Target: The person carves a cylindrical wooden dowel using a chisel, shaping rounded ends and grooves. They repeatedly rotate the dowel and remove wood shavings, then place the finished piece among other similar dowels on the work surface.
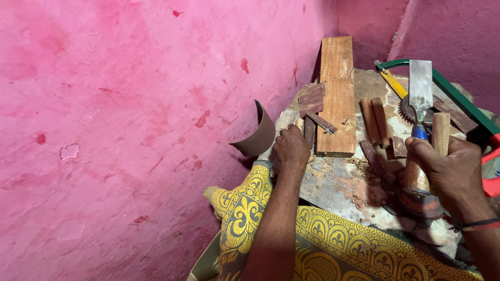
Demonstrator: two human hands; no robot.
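Head view: right hand (452, 169) fingers closed around a chisel (419, 104) and wooden stick (440, 132); left hand (290, 148) fingers curled on the table (333, 182) left edge beside a plank (337, 96).

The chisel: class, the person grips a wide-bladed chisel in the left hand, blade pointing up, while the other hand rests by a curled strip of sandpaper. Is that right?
Not quite. The head view shows the chisel in the right hand, not the left. Its blade does point up, and the left hand rests by the curled sandpaper.
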